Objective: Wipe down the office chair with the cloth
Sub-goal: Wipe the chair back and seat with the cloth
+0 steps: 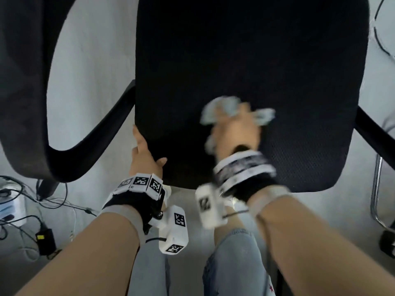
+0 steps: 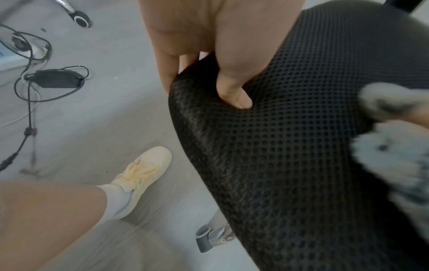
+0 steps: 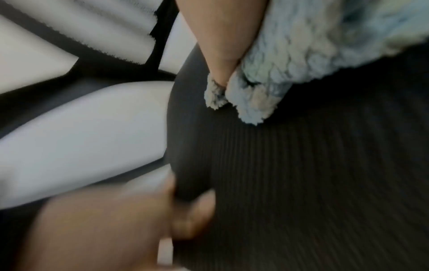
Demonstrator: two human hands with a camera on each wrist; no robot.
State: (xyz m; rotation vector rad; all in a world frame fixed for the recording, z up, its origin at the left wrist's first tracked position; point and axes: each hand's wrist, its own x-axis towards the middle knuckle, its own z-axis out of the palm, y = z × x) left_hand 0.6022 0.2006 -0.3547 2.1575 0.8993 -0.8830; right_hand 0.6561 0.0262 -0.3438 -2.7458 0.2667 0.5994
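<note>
The office chair [image 1: 245, 77] stands directly in front of the person, its black mesh seat facing up and filling most of the head view. A curved black armrest [image 1: 27, 103] rises at the left side.

The left hand [image 1: 145, 159] grips the near left corner of the seat: the thumb lies on top of the mesh, and the fingers wrap round the edge and under it, as the left wrist view confirms.

The right hand [image 1: 235, 129] rests on the seat toward its front middle, with the cloth [image 1: 226, 110] under and around it. The cloth is a fluffy, pale blue-grey piece bunched in this hand, its edges showing beyond the fingers on both sides. The right wrist view shows the thumb pressed against the cloth, which touches the mesh. The hand and cloth are blurred, so the exact lie of the fingers cannot be told.

On the grey floor [image 1: 96, 82] at the left lie tangled cables and a black power adapter [image 1: 46, 240].
</note>
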